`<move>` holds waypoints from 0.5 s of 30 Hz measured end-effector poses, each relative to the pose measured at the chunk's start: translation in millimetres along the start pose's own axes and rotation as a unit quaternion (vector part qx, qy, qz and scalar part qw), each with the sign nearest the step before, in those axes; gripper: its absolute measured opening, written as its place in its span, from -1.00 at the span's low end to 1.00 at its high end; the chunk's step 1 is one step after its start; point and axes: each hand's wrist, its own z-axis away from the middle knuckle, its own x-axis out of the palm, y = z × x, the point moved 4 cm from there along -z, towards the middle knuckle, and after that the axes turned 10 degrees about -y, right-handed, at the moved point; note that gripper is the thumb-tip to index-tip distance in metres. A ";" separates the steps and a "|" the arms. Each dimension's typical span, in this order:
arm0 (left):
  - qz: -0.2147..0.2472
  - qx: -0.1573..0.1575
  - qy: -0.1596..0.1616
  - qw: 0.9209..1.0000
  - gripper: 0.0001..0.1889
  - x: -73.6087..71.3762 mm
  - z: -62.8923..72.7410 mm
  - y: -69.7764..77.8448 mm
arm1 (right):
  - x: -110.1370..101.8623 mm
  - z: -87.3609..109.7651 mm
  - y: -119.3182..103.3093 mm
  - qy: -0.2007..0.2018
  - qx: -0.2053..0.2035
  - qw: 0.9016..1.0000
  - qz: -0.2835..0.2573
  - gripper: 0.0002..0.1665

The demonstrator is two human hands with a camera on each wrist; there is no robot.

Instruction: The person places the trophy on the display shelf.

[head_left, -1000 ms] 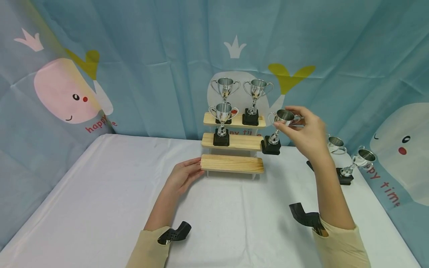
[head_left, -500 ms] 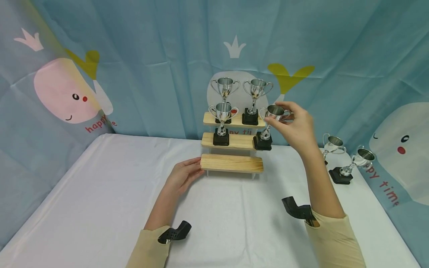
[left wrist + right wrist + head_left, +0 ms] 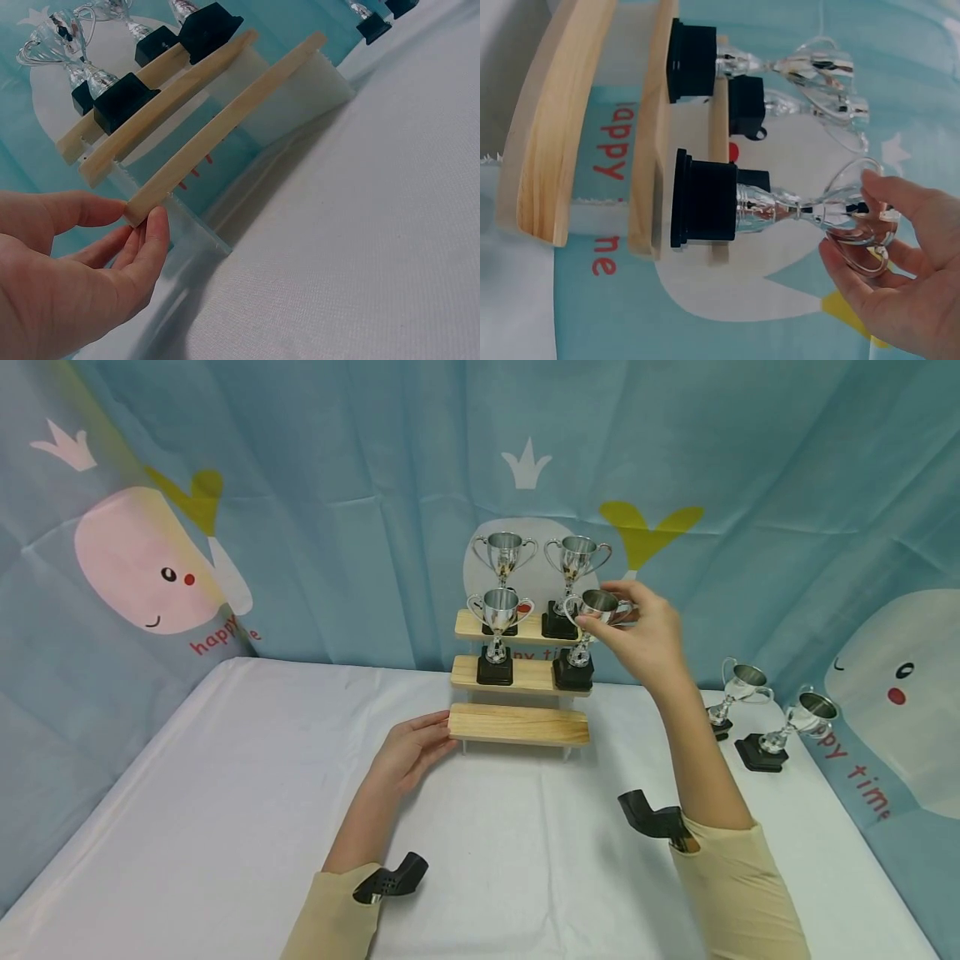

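The right hand (image 3: 645,639) pinches a trophy (image 3: 585,631) by its cup over the middle shelf (image 3: 528,677); the left hand (image 3: 412,752), fingers relaxed, touches the bottom shelf (image 3: 517,725).

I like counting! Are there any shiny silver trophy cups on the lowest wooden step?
No, the lowest wooden step is bare; only the left hand touches its end.

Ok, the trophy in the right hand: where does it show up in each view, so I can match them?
Head: the held trophy is right of centre, its black base at the right end of the middle step, the right hand pinching its cup.
Left wrist: probably the large black base at top centre; its cup is cut off.
Right wrist: centre, lying sideways in the picture, fingers on the cup.
Shared landmark: the wooden step stand.
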 end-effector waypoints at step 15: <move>0.001 0.005 -0.009 1.000 -0.50 -0.5 -0.1 -0.4 | 12.8 -7.8 -2.3 0.002 -0.003 1.000 -0.014 -0.30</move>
